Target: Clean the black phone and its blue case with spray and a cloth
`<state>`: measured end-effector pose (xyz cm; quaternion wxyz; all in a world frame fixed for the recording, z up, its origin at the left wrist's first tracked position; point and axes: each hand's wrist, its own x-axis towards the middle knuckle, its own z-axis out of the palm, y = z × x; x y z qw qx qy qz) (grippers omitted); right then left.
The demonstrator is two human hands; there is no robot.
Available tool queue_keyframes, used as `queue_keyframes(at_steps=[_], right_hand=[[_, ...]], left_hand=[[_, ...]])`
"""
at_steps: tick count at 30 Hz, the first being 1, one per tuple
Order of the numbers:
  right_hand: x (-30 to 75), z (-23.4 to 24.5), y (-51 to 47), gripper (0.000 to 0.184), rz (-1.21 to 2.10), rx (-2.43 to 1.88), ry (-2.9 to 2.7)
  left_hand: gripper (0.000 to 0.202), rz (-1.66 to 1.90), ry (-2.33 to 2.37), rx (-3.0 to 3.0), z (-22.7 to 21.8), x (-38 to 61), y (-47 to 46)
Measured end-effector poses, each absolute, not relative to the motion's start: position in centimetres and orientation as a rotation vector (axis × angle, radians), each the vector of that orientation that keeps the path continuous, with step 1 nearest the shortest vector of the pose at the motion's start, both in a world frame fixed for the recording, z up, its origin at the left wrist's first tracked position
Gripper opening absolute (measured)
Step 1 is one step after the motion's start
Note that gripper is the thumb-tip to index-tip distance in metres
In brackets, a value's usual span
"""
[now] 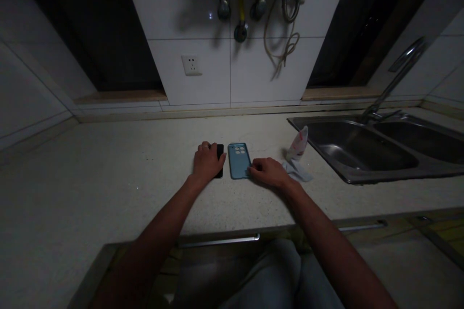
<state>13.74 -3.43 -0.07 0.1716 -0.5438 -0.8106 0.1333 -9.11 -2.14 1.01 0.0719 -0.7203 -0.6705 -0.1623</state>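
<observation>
On the pale countertop (152,188) lies a dark phone (220,157), partly covered by my left hand (208,160). The fingers of that hand wrap over the phone, the thumb along its right side. Just to the right, apart from the phone, a blue-teal phone case (239,164) lies flat with its camera cutouts at the far end. My right hand (268,171) has its fingers curled at the case's lower right edge, touching it. Behind the right hand sit a crumpled tissue (299,172) and a white wrapper with red marks (299,142), standing up.
A double steel sink (348,174) with a tall faucet (391,82) is at the right. A wall socket (191,65), pipe valves (240,32) and a tied cord (286,53) are on the tiled wall. Drawer handles (221,241) run below the counter's front edge.
</observation>
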Motion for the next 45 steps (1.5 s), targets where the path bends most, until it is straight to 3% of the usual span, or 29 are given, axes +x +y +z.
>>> queue_keyframes(at_steps=[4,8,12,14,21,26,31,35,38,42,45], right_hand=[[13.9,-0.2,-3.3,0.042,0.218,-1.334,-2.006],[15.3,0.2,-3.0,0.043,-0.136,-1.088,-1.496],[17.5,0.7,-2.5,0.027,-0.316,-0.986,-0.979],[18.6,0.7,-2.0,0.028,-0.304,-1.023,-0.836],[20.2,-0.2,-0.9,0.069,0.008,-1.517,-0.962],[20.8,-0.8,-0.9,0.048,0.25,-1.736,-0.977],[20.7,-0.1,-0.6,0.043,0.311,-1.302,-0.709],[19.6,1.2,-1.1,0.038,0.826,-0.807,-0.609],[18.3,1.8,-2.2,0.036,1.225,-0.675,-0.698],[16.0,1.6,-3.6,0.041,1.482,-0.683,-0.94],[15.0,1.5,-4.2,0.045,1.584,-0.688,-1.093]], left_hand=[[0.055,-0.699,-1.597,-2.484,0.6,-8.3,-2.3],[0.052,-0.6,-1.182,-2.855,0.1,-7.2,-2.9],[0.038,-0.459,-1.197,-2.928,0.1,-6.6,-3.1],[0.034,-0.43,-1.29,-2.878,0.2,-6.6,-3.1],[0.03,-0.472,-1.505,-2.735,0.7,-6.8,-3.2],[0.031,-0.686,-1.401,-2.795,0.7,-6.5,-3.4],[0.033,-0.928,-1.301,-2.902,0.4,-5.7,-4.0],[0.042,-1.287,-1.41,-2.954,0.4,-5.3,-4.6],[0.058,-1.641,-1.596,-3.061,0.5,-4.8,-4.9],[0.079,-1.99,-1.81,-3.288,0.0,-3.8,-5.3],[0.077,-2.069,-1.879,-3.373,-0.3,-3.5,-5.5]])
